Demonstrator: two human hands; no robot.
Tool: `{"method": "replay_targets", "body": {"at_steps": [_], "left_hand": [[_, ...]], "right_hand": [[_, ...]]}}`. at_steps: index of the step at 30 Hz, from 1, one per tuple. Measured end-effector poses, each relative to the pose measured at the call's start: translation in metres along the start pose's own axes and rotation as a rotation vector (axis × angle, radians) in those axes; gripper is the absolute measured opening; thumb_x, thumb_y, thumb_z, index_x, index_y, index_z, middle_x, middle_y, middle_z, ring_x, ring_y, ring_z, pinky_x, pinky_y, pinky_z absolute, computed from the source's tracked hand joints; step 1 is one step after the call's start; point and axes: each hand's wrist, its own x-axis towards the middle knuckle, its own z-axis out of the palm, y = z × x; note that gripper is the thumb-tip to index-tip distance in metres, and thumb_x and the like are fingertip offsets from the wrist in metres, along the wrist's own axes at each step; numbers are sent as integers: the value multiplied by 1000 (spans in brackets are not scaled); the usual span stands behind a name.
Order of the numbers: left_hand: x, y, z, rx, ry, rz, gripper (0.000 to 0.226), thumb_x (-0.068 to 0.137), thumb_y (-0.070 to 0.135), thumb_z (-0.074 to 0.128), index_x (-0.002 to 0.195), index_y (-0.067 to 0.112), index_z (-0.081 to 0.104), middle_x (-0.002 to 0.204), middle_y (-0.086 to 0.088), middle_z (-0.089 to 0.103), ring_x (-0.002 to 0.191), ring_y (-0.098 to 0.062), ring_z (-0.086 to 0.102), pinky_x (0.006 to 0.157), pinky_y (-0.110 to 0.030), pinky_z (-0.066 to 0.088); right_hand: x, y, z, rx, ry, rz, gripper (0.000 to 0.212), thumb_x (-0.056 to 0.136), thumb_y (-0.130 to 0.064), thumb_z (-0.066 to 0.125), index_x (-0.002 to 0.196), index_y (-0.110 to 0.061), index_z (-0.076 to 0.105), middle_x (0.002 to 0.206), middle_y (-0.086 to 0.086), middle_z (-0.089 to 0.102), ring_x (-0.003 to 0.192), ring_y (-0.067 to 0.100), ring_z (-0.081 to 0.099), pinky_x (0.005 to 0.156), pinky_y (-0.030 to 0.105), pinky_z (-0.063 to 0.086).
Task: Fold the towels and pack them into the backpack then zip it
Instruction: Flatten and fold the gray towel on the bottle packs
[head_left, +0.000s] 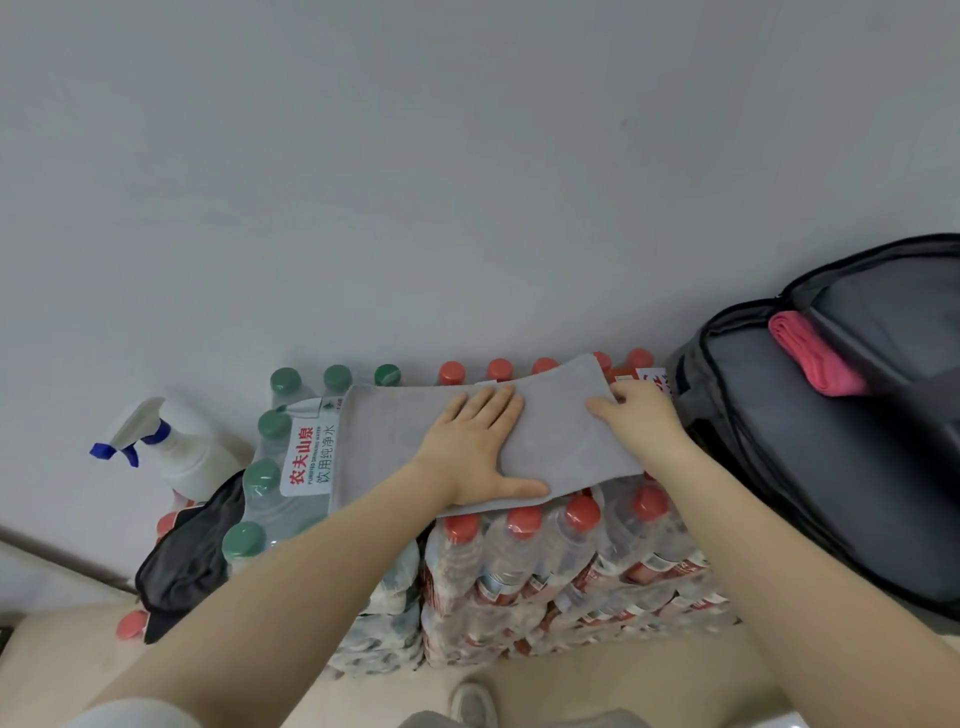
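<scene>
Shrink-wrapped packs of water bottles (545, 561), stacked against a plain grey wall, serve as the folding surface; there is no proper worktop, and the caps make it bumpy. On top lies the grey towel (395, 447), already folded to a long band. The left hand (478, 447) lies flat on the towel's middle, fingers straight and spread, thumb along the near edge, pinning it. The right hand (639, 421) sits at the towel's right end, fingers curled over the far edge, apparently pinching it, though the fingertips are hidden behind the cloth.

The step in hand looks like the next crosswise fold. To do it well, I would keep the left palm pressing as the hinge line, lift the right end just clear of the caps, and carry it over to the left end so the corners meet, then smooth outward. The uneven caps could let the band slide or skew, so firm downward pressure matters.

Right of the towel stands the grey backpack (810, 467), unzipped, with a pink folded towel (815, 358) tucked inside. Left of the towel stand a white spray bottle (171, 447) and a black cloth (192, 551).
</scene>
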Motion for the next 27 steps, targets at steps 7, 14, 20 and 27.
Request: {"method": "replay_targets", "body": {"at_steps": [7,14,20,27], "left_hand": [[23,14,0,-94,31,8,111,64,81,27,148,15,-4,157,0,-7,145,-17,-6,118,-36,-6],[-36,-30,-19,-512,163,19,59,96,35,37,147,14,15,151,-4,31,136,-16,34,105,-12,17],[-48,-40,-18,-717,173,-127,51,99,14,33,147,25,19,131,-2,55,113,-11,52,87,-6,28],[-39,-48,-14,-563,114,-61,47,97,7,34,143,14,30,147,-7,37,134,-20,35,101,-12,18]], "right_hand": [[4,-16,-7,-392,81,-201,22,91,-19,44,70,-12,44,73,4,48,74,26,49,59,32,33],[-21,-66,39,-391,-155,-389,7,84,-14,48,86,-11,54,77,4,57,72,23,54,61,30,38],[-34,-75,90,-386,-150,-392,22,91,-14,47,107,-6,60,97,14,67,91,27,63,74,32,48],[-42,-68,95,-474,-47,-390,30,96,-25,39,114,-7,56,111,13,60,102,27,57,83,35,44]]}}
